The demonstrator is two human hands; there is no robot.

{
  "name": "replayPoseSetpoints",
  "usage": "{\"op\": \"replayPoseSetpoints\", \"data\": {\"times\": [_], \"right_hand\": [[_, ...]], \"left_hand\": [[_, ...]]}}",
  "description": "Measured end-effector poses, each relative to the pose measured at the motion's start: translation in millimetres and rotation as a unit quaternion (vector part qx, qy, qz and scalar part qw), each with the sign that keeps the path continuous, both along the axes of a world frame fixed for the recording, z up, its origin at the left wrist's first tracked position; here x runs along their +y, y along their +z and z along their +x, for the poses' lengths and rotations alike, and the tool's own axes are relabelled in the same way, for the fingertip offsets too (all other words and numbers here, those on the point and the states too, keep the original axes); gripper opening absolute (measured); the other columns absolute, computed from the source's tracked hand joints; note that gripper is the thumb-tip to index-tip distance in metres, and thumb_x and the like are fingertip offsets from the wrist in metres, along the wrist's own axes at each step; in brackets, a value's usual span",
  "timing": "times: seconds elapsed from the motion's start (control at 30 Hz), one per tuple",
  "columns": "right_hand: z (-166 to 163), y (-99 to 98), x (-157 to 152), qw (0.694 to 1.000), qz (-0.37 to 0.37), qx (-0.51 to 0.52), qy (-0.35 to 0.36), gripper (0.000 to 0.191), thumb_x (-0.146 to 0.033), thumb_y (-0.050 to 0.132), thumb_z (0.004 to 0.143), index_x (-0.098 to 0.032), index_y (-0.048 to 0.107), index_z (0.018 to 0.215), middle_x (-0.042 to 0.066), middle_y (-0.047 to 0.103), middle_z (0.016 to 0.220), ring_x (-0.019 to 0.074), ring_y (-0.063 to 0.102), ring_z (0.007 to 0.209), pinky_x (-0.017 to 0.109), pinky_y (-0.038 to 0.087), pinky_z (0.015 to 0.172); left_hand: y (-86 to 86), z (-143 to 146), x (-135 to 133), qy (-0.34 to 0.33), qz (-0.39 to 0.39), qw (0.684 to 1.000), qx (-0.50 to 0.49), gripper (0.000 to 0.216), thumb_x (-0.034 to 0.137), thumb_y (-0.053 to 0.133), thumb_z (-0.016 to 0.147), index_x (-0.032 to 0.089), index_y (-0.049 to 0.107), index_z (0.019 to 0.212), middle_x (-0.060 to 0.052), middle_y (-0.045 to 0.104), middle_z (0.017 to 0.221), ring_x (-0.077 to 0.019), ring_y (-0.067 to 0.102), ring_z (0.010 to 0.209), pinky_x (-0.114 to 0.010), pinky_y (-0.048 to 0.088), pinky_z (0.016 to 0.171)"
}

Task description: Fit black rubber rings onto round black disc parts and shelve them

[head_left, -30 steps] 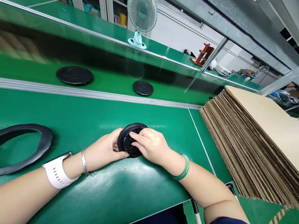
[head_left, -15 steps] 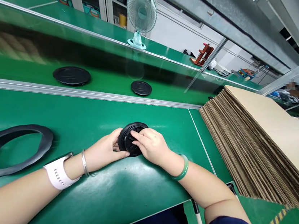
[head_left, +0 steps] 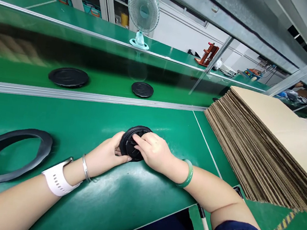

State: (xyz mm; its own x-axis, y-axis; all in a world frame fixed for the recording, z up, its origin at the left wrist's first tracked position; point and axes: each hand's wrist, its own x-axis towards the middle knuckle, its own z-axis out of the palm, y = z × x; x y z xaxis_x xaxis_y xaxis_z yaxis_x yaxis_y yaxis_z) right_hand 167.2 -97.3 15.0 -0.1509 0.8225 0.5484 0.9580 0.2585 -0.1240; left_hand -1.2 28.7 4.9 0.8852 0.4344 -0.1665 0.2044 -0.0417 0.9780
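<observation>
A black round plastic part (head_left: 129,145) with raised rings is tilted up just over the green table. My left hand (head_left: 111,151) is closed round its left edge, thumb at the front and fingers behind. With bent fingers, my right hand (head_left: 153,150) reaches over the right side of the part, and its fingertips press on the ribbed inner face. What lies under those fingertips is hidden. On the table left of my left wrist lies a large black oval ring (head_left: 41,149).
Two black round discs (head_left: 68,77) lie on the green belt (head_left: 104,84) behind the metal rail (head_left: 88,97). A tall stack of cardboard sheets (head_left: 266,155) stands on the right. Across the belt are a light-blue fan (head_left: 144,11) and a red-brown press (head_left: 208,54).
The view has shifted slightly. Both hands keep nearly the same hold on the round part, and my right fingertips have moved only a little on its face.
</observation>
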Motion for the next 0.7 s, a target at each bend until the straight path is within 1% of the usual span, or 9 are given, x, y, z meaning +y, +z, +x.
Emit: {"op": "replayPoseSetpoints", "data": {"times": [0.17, 0.23, 0.33, 0.4, 0.47, 0.5, 0.6, 0.63, 0.7], "right_hand": [[-4, 1.5, 3, 0.996, -0.07, -0.047, -0.036, 0.026, -0.02, 0.047, 0.102, -0.009, 0.059, 0.122, 0.011, 0.059, 0.091, 0.0216, 0.053, 0.083, 0.035, 0.052, 0.076], [-4, 3.4, 4, 0.996, -0.075, -0.048, -0.032, 0.026, -0.018, 0.048, 0.101, -0.008, 0.06, 0.122, 0.011, 0.059, 0.091, 0.0223, 0.053, 0.084, 0.036, 0.052, 0.077], [-3, 8.1, 1, 1.0, -0.009, 0.003, 0.004, 0.025, -0.018, 0.047, 0.101, -0.012, 0.062, 0.12, 0.01, 0.059, 0.094, 0.0213, 0.053, 0.089, 0.035, 0.051, 0.082], [0, 9.6, -1, 0.995, 0.058, 0.078, -0.014, 0.029, -0.021, 0.051, 0.099, -0.016, 0.059, 0.127, 0.01, 0.059, 0.104, 0.0218, 0.054, 0.099, 0.038, 0.049, 0.091], [4, 7.0, 0, 0.977, 0.08, 0.18, -0.078, 0.041, -0.027, 0.055, 0.098, -0.017, 0.052, 0.137, 0.013, 0.056, 0.116, 0.0238, 0.052, 0.11, 0.042, 0.046, 0.099], [6, 3.9, 2, 0.964, 0.061, 0.236, -0.11, 0.043, -0.029, 0.056, 0.097, -0.017, 0.052, 0.137, 0.013, 0.056, 0.118, 0.0242, 0.052, 0.112, 0.043, 0.046, 0.1], [11, -9.1, 12, 0.907, -0.05, 0.395, -0.139, 0.025, -0.027, 0.059, 0.093, -0.017, 0.064, 0.116, 0.009, 0.061, 0.106, 0.0206, 0.059, 0.101, 0.037, 0.051, 0.091], [12, -13.0, 15, 0.889, -0.073, 0.432, -0.136, 0.019, -0.026, 0.061, 0.091, -0.016, 0.066, 0.107, 0.007, 0.061, 0.101, 0.0191, 0.06, 0.096, 0.034, 0.052, 0.086], [12, -17.9, 19, 0.868, -0.08, 0.474, -0.129, 0.014, -0.026, 0.067, 0.087, -0.016, 0.065, 0.096, 0.004, 0.061, 0.096, 0.0173, 0.06, 0.09, 0.03, 0.052, 0.081]], "left_hand": [[1.7, 1, -1, 0.001, -0.021, 1.0, 0.005, 0.069, 0.043, 0.085, 0.061, 0.02, 0.047, 0.114, -0.006, 0.07, 0.104, -0.0312, 0.069, 0.1, -0.047, 0.058, 0.09], [1.5, 1, 0, 0.002, -0.032, 0.999, 0.001, 0.07, 0.042, 0.086, 0.061, 0.02, 0.046, 0.115, -0.006, 0.07, 0.105, -0.0307, 0.069, 0.1, -0.047, 0.058, 0.09], [1.0, 2, 1, 0.026, -0.044, 0.999, -0.014, 0.066, 0.04, 0.087, 0.06, 0.021, 0.047, 0.109, -0.004, 0.071, 0.099, -0.0285, 0.071, 0.096, -0.046, 0.058, 0.088], [0.7, 3, 1, 0.048, -0.053, 0.997, -0.025, 0.064, 0.038, 0.087, 0.058, 0.021, 0.047, 0.104, -0.003, 0.07, 0.094, -0.0271, 0.071, 0.093, -0.044, 0.059, 0.087], [0.3, 4, 0, 0.061, -0.055, 0.996, -0.032, 0.063, 0.037, 0.086, 0.058, 0.021, 0.046, 0.103, -0.003, 0.07, 0.096, -0.0266, 0.071, 0.094, -0.044, 0.058, 0.088], [-0.1, 4, 0, 0.062, -0.052, 0.996, -0.034, 0.063, 0.037, 0.085, 0.059, 0.021, 0.045, 0.104, -0.004, 0.07, 0.098, -0.0268, 0.07, 0.096, -0.044, 0.058, 0.089], [-1.5, 3, 0, 0.044, -0.015, 0.999, -0.026, 0.068, 0.037, 0.083, 0.061, 0.021, 0.043, 0.113, -0.007, 0.068, 0.108, -0.0297, 0.067, 0.106, -0.048, 0.055, 0.094], [-1.9, 2, 1, 0.036, 0.013, 0.999, -0.018, 0.073, 0.037, 0.084, 0.06, 0.022, 0.042, 0.118, -0.009, 0.067, 0.113, -0.0314, 0.065, 0.111, -0.049, 0.053, 0.097], [-2.2, 0, 1, 0.025, 0.072, 0.997, -0.008, 0.085, 0.039, 0.086, 0.058, 0.022, 0.04, 0.128, -0.012, 0.062, 0.124, -0.0345, 0.059, 0.12, -0.052, 0.049, 0.102]]}}
